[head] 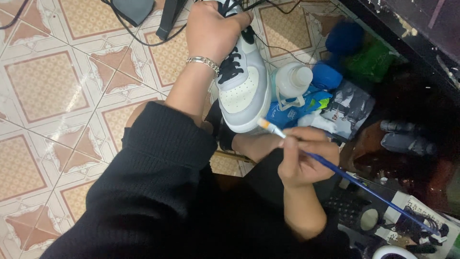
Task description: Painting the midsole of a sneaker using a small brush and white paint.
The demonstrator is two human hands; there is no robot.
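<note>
A grey and cream sneaker [244,86] with black laces is held up, toe pointing toward me. My left hand [213,29] grips it from above near the laces; a silver bracelet [203,61] circles that wrist. My right hand [302,156] pinches a thin paintbrush with a blue handle [364,187]. The brush's pale tip [265,125] touches the white sole edge at the toe.
A white plastic bottle [293,79], blue packets [297,112] and blue and green cloths [357,50] lie on the patterned tile floor [48,86] right of the shoe. Black cables [143,36] run at the top. Dark clutter and small containers [412,225] fill the lower right.
</note>
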